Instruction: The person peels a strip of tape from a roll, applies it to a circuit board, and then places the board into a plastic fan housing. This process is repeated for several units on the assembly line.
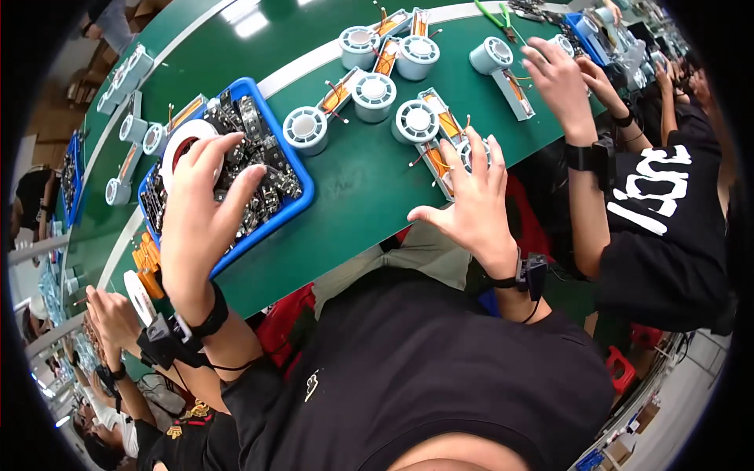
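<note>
Nearest, by the bin's near-left corner, lie orange cells [147, 263], close to the table's front edge. The left hand [195, 208] is over the near-left part of the blue bin [307, 191], thumb and fingers parted; whether it touches the white roll [174, 153] behind its fingers I cannot tell. Boards [275, 177] fill the bin, just past and right of that thumb, so the left hand is the nearer one to them. Well right of the bin, the right hand [481, 206] is spread open with no grip to be seen, its index finger beside a case [434, 166] whose long axis slants from far left to near right; a drum [416, 122] sits at its far end. Contact there is unclear. Between bin and right hand a stretch of green table [345, 200] gives sideways room, bounded by the front edge and, beyond, by more drums [373, 96]. Farther right of the bin are green pliers [506, 23] and a co-worker's hand [561, 86]
</note>
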`<state>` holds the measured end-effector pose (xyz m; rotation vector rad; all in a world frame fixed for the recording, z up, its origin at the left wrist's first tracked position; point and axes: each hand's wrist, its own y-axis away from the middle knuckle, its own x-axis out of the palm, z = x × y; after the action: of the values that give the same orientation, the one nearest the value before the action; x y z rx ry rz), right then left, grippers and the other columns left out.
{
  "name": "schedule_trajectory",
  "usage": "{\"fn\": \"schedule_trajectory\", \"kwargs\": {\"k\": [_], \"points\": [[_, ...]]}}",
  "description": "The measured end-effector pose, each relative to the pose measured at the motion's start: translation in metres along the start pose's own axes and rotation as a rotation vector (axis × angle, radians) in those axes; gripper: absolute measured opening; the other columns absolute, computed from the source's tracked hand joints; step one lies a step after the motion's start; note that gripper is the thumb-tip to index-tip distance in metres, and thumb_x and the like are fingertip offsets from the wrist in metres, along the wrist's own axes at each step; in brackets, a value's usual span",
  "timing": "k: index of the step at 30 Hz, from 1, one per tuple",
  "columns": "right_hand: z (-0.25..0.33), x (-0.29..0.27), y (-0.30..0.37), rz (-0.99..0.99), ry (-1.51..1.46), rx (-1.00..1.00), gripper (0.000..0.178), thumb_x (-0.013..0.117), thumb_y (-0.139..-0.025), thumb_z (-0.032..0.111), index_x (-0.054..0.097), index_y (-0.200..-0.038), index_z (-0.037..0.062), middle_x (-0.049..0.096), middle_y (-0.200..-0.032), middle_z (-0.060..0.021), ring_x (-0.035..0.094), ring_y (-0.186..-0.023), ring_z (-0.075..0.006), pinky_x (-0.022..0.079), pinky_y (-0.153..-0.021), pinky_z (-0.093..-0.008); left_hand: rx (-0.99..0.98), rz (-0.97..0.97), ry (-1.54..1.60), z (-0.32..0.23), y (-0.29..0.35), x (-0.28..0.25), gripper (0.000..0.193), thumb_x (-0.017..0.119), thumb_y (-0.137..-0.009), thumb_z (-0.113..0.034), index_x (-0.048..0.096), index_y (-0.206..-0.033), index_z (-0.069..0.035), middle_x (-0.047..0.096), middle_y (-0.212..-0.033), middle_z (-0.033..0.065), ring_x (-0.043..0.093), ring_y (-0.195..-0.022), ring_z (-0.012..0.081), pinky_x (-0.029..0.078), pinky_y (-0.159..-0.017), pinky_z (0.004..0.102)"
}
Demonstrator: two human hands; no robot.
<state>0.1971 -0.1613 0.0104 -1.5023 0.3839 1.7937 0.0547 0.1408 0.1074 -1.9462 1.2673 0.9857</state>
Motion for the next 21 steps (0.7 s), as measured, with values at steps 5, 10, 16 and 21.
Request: {"fn": "schedule_trajectory", "kwargs": {"k": [5,10,16,21], "points": [[-0.003,0.021,-0.004,-0.117,0.025,0.020,0.057,0.082,-0.074,0.020,0.062,-0.126,0.0068,0.044,-0.143,-0.0210,0.038,-0.130,-0.0450,0.035,-0.108,-0.0539,0.188,-0.100,-0.254,0.010,-0.001,0.061,0.062,0.078,-0.083,-0.035,0.058,-0.132,-0.003,0.056,-0.130,0.0194,0.051,-0.122,0.0380,0.044,-0.102,0.0453],[-0.028,0.036,-0.013,-0.246,0.104,0.081,0.047,0.082,-0.074,0.024,0.067,-0.116,0.0061,0.049,-0.139,-0.0200,0.040,-0.128,-0.0441,0.037,-0.106,-0.0519,0.227,-0.210,-0.300,0.016,-0.022,0.108,0.065,0.079,-0.081,-0.038,0.059,-0.131,-0.003,0.060,-0.121,0.0184,0.055,-0.115,0.0361,0.046,-0.098,0.0443],[-0.047,0.042,-0.027,-0.342,0.191,0.194,0.043,0.080,-0.078,0.026,0.068,-0.115,0.0069,0.050,-0.140,-0.0177,0.041,-0.129,-0.0423,0.035,-0.108,-0.0512,0.137,-0.182,-0.345,0.029,-0.034,0.115,0.054,0.081,-0.079,-0.036,0.063,-0.115,-0.001,0.062,-0.107,0.0147,0.059,-0.101,0.0335,0.052,-0.089,0.0430],[-0.020,0.035,-0.027,-0.509,0.269,0.210,0.045,0.079,-0.081,0.026,0.066,-0.120,0.0064,0.049,-0.143,-0.0161,0.039,-0.133,-0.0401,0.030,-0.113,-0.0505,0.059,-0.237,-0.325,0.011,-0.026,0.103,0.046,0.081,-0.078,-0.033,0.064,-0.106,-0.001,0.062,-0.106,0.0148,0.060,-0.099,0.0337,0.055,-0.084,0.0428]]}}
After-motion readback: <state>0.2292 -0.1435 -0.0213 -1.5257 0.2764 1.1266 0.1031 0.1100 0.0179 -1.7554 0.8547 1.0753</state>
